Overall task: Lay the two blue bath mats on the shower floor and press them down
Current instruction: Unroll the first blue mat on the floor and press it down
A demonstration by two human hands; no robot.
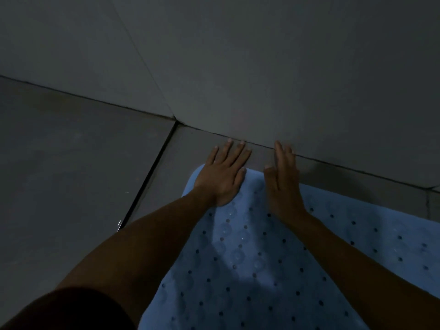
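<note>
A light blue bath mat [250, 270] with rows of small dark holes lies flat on the dark grey shower floor [71, 175], its far edge close to the wall. My left hand [223, 172] rests palm down on the mat's far left corner, fingers spread and reaching past the edge onto the tile. My right hand [283, 184] lies on the mat's far edge beside it, fingers together and pointing at the wall. I can make out only one mat; my forearms cover parts of it.
A dark tiled wall [262, 67] rises just beyond the fingertips, meeting another wall at a corner [176, 119]. A dark grout line [147, 177] runs along the floor left of the mat. The light is dim.
</note>
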